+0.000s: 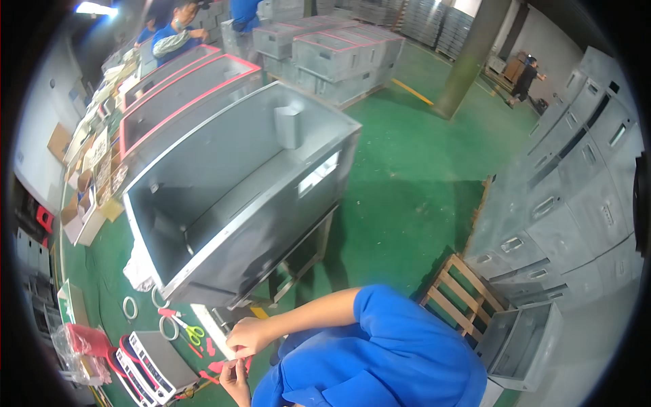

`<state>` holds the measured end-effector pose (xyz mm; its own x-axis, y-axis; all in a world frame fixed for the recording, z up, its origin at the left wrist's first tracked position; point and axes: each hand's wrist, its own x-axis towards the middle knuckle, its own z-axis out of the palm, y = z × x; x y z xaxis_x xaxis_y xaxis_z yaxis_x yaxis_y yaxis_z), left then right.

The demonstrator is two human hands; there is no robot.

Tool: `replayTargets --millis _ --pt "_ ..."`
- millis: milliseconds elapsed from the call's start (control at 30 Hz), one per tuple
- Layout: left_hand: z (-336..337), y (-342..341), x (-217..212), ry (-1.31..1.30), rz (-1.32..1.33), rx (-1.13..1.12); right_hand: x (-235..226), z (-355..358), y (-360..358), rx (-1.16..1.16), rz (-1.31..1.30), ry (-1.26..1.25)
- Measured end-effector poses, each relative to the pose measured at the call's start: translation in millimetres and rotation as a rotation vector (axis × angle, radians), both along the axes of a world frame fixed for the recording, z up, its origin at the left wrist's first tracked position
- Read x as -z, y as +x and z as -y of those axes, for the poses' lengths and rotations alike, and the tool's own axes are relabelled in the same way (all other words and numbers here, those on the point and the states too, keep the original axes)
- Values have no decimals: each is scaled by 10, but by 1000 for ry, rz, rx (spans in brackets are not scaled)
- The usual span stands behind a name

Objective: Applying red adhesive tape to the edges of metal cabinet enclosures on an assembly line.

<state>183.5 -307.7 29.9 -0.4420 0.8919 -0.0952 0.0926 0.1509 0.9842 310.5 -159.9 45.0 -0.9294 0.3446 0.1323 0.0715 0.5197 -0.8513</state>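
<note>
My right hand [249, 337] has its fingers closed and pressed together over a small red piece [234, 361]. Just below it, my left hand [235, 381] pinches at the same piece, which looks like tape or film; its exact kind is hard to make out. Both hands are beside a narrow pale panel edge [211, 327]. More red scraps [210, 348] lie to the left of the hands, near green-handled scissors [195, 334]. Beyond the hands stands a large open grey metal cabinet [271, 224], tilted on a stand, its inside facing up.
Tape rolls [130, 308] and grey-white panels with red trim [154, 370] lie at lower left. Red-edged cabinets [224, 68] stand behind the grey one. A wooden pallet [456, 298] and stacked grey cabinets [563, 197] stand at right. Co-workers [178, 37] are at the far left.
</note>
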Motion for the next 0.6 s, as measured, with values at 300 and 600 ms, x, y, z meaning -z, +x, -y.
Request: replayTargets --millis 300,600 --pt "-537 880 -109 -71 -70 371 -580 -750 1950 373 -241 605" --pt "-454 422 -713 -145 -589 280 -1417 -1505 3172 706 -246 442"
